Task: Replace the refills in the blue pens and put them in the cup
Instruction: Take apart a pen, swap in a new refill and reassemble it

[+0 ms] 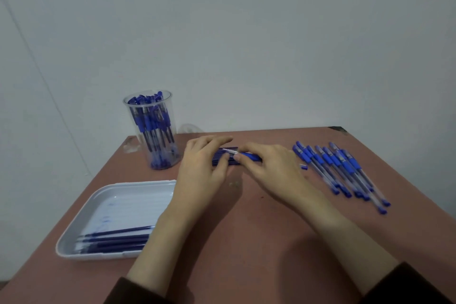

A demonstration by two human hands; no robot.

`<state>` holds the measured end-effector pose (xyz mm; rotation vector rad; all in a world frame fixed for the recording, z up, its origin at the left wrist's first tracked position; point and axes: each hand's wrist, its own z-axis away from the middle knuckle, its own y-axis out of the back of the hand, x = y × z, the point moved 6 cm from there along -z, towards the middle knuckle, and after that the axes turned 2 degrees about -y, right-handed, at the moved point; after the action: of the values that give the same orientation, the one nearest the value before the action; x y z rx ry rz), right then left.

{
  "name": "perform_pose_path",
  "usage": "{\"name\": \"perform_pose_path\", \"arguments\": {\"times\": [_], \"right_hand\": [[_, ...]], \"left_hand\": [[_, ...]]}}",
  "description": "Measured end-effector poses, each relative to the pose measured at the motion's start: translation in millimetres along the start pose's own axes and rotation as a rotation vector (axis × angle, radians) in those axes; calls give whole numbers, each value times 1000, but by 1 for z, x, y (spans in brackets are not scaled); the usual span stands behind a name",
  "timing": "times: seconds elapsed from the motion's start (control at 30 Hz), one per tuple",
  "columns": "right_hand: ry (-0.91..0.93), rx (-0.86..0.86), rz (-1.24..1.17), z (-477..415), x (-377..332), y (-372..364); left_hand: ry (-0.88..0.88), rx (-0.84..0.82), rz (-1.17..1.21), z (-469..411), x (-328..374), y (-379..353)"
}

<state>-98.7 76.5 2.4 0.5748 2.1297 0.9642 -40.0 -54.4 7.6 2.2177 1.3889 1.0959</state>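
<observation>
As I monitor the head view, I record one reddish-brown bench [246,242] carrying every item below, with places given from the clear cup [133,112] at its far left corner.

1. A white tray [128,205] lies nearer to me than the cup and slightly to its left. Dark blue refills [118,239] are gathered along the side of the tray farthest from the cup.
2. Both of the person's hands meet just right of the cup, low over the bench. The left hand [199,170] has its index finger stretched out and its other fingers bent onto the pale end of one pen [250,155]. The right hand [271,170] pinches that pen at its blue section. The pen lies roughly level between them. Blur hides the exact fingertip contact.
3. The cup stands upright, packed with blue pens [150,121], caps uppermost.
4. Well right of the cup, beyond the hands, a row of loose pens [338,168] lies side by side on the bench.
5. A second bundle of refills [219,159] lies on the bench under the hands, between the cup and the loose pens.
6. A small blue piece [304,167] lies just on the cup side of that row.
</observation>
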Motion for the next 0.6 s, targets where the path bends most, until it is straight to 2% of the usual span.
{"name": "perform_pose_path", "arguments": {"times": [0.13, 0.27, 0.47, 0.53, 0.6], "right_hand": [[25, 50, 16, 0, 0, 0], [28, 44, 35, 1, 0, 2], [-54, -70, 170, -3, 20, -5], [-107, -85, 149, -6, 30, -7], [-133, -57, 67, -7, 34, -6]], "left_hand": [[-15, -64, 32, 0, 1, -7], [-6, -40, 91, -1, -2, -2], [39, -52, 20, -2, -7, 2], [66, -164, 35, 0, -6, -4], [41, -364, 89, 7, 1, -18]]}}
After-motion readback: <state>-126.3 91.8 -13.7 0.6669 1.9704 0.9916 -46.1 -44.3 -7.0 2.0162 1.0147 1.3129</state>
